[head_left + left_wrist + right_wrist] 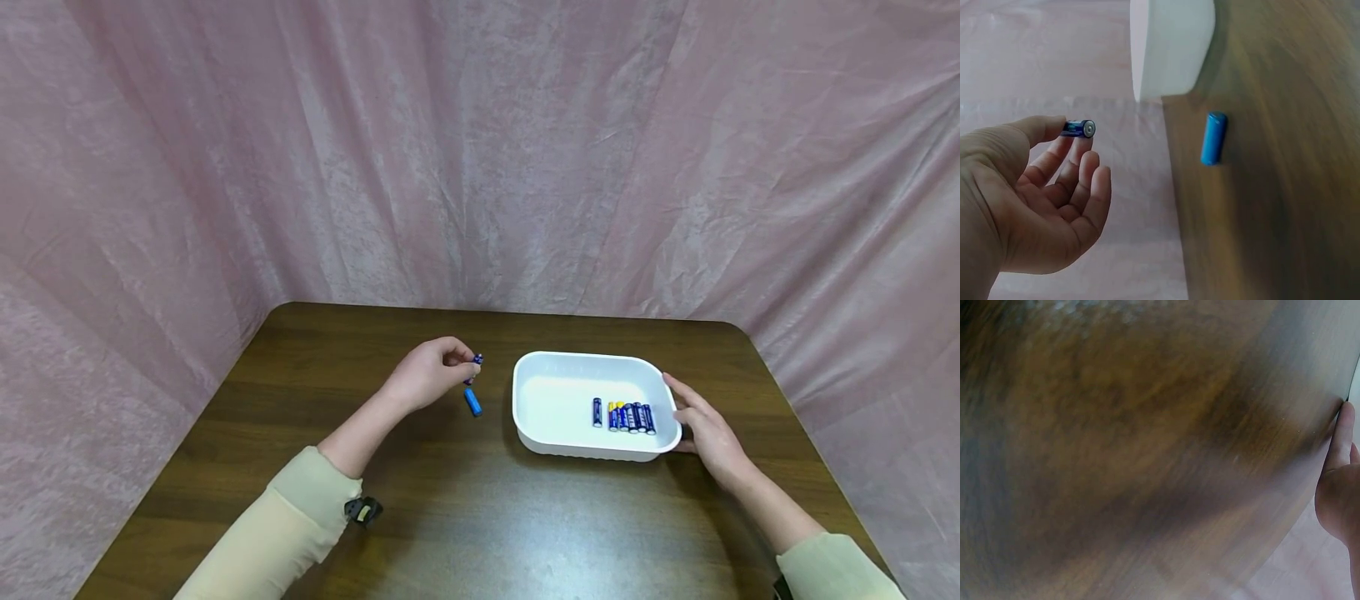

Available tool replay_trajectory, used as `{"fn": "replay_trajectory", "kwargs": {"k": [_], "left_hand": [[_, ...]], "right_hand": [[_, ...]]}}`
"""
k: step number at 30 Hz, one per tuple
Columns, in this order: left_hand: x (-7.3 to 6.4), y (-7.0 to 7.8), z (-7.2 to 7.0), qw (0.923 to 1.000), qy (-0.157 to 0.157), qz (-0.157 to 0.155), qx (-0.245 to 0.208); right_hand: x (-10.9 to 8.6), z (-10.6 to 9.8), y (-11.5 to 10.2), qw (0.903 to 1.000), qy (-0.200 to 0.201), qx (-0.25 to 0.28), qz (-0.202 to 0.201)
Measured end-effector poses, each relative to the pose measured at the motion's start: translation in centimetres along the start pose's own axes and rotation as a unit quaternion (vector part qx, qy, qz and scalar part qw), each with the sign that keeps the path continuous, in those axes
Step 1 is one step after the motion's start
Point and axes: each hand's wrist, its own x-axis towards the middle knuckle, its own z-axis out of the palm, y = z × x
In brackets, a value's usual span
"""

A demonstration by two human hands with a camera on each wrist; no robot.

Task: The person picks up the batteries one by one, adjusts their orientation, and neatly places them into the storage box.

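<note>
In the head view my left hand (435,371) pinches a dark blue battery (477,359) between thumb and fingertips, above the table. The left wrist view shows the held battery (1079,129) end-on, with the other fingers loosely bent below it. A lighter blue battery (472,402) lies on the table just under this hand. My right hand (708,433) touches the right end of a white tray (555,444) with spread, fairly straight fingers. Inside the tray, toward its right side, several batteries (632,417) lie side by side, some with yellow ends; one dark blue battery (597,412) lies a little apart.
The brown wooden table (480,517) has its far edge close to a hanging pink curtain (480,158), which also runs along both sides. A black strap piece (363,510) sits at the left sleeve cuff.
</note>
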Motion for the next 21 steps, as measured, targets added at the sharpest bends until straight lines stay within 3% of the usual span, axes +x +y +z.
{"fn": "replay_trajectory", "kwargs": {"k": [8, 21], "left_hand": [[0.8, 2.4, 0.7, 0.9973, -0.022, 0.03, -0.063], [2.2, 5.7, 2.4, 0.9949, -0.042, 0.063, -0.067]], "right_hand": [[-0.1, 0.1, -0.2, 1.0, 0.004, 0.005, 0.007], [0.0, 0.3, -0.3, 0.9999, 0.005, 0.004, 0.009]]}}
